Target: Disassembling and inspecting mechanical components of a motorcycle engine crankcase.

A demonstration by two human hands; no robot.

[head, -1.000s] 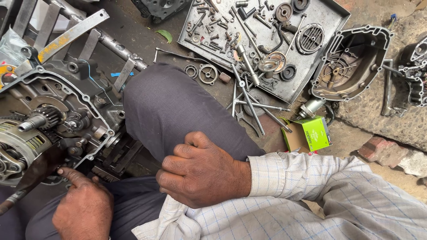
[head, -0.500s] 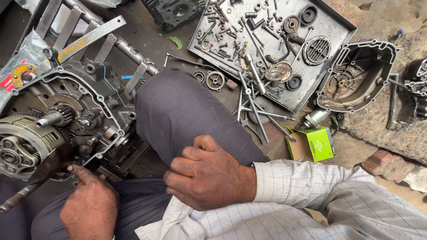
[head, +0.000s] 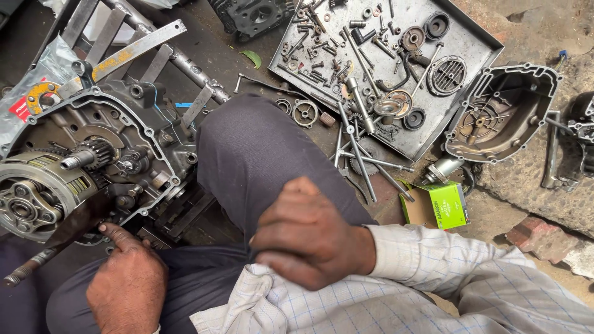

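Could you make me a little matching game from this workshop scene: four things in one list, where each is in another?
Things:
1. left hand
2. right hand
3. green box
4. metal tray

Places:
A. on the ground beside the tray's near corner
B. resting on the person's thigh
C. at the lower edge of the open engine
D. top middle, full of bolts and gears

Pairs: 1-C, 2-B, 3-A, 4-D

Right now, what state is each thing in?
engine: cover off, gears exposed
engine cover: removed, lying inside-up
tray: loaded with bolts and parts
green box: open at one end
left hand: fingertip touching engine
right hand: empty, resting on thigh
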